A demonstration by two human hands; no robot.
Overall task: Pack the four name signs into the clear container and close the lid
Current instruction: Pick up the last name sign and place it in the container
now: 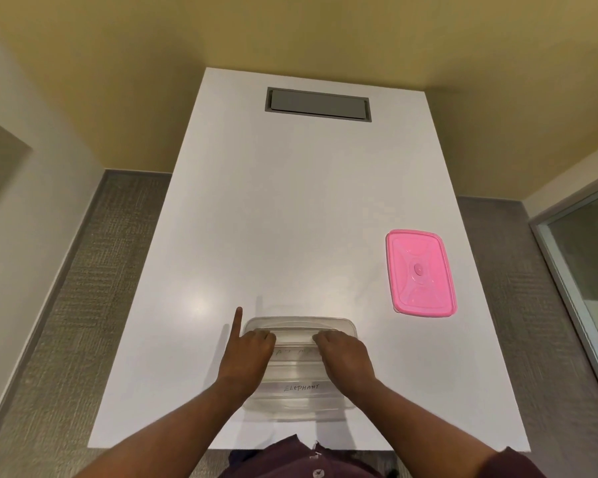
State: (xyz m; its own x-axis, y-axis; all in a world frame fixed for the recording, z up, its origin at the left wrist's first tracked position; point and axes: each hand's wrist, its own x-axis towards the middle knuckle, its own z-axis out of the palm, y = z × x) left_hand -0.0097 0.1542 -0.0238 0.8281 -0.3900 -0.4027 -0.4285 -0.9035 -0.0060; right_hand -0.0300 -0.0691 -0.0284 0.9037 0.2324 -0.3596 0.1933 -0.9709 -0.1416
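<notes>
While both hands reach into the clear container (299, 401) at the near edge of the white table (290, 219), the left hand (247, 353) and right hand (346, 357) curl over white name signs (296, 336) inside — whether they actually pinch one I cannot tell. One sign (301, 388) reads ELEPHANT. Well apart to the right lies the pink lid (420, 272) — off.

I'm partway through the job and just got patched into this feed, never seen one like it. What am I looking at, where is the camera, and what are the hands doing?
There is no machine here: one wide camera on a person's head looks down at a white table. Both bare hands are inside the open clear container. The left hand and the right hand press on white name signs, one reading ELEPHANT. How many signs are in cannot be told. The pink lid lies apart, to the right, not yet fitted.
</notes>
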